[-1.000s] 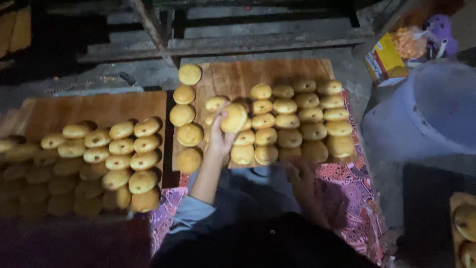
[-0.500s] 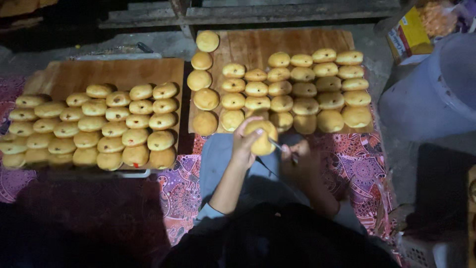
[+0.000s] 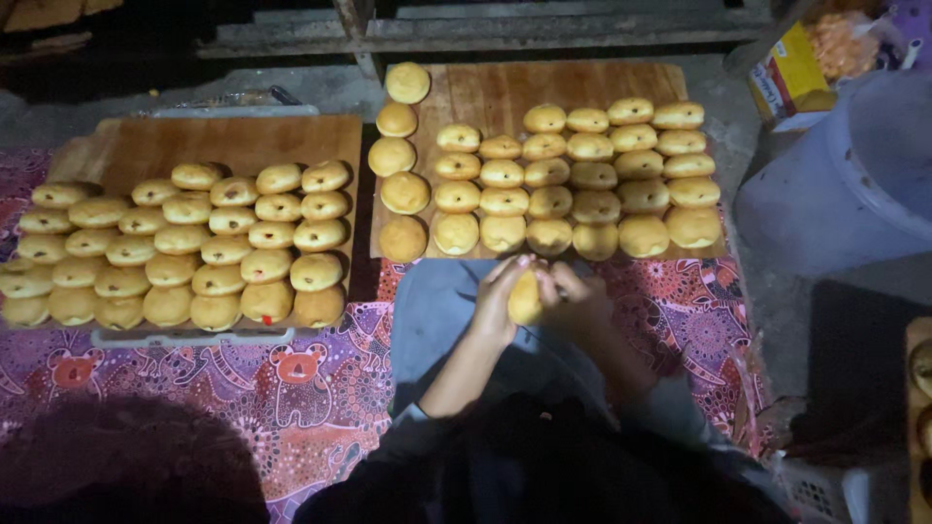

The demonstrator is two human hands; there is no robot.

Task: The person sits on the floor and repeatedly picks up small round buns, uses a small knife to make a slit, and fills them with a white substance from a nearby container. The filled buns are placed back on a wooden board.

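My left hand (image 3: pixel 497 303) grips a round golden bun (image 3: pixel 525 297) over my lap, just in front of the right wooden board (image 3: pixel 563 89). My right hand (image 3: pixel 584 307) is pressed against the bun's right side, fingers curled around what looks like a thin tool, mostly hidden. Rows of similar buns (image 3: pixel 582 180) cover the right board. The left wooden board (image 3: pixel 194 144) carries several rows of buns (image 3: pixel 184 254), some with small red spots.
A purple patterned cloth (image 3: pixel 291 388) lies under the boards and my knees. A large pale grey tub (image 3: pixel 854 180) stands at the right, with a yellow carton (image 3: pixel 784 76) behind it. Wooden beams (image 3: pixel 544 29) run along the top. Another tray edge (image 3: pixel 920 388) shows far right.
My left hand lifted a bun off the right board and drew it back toward my lap. My right hand came up to meet it. The view shifted so both boards show.
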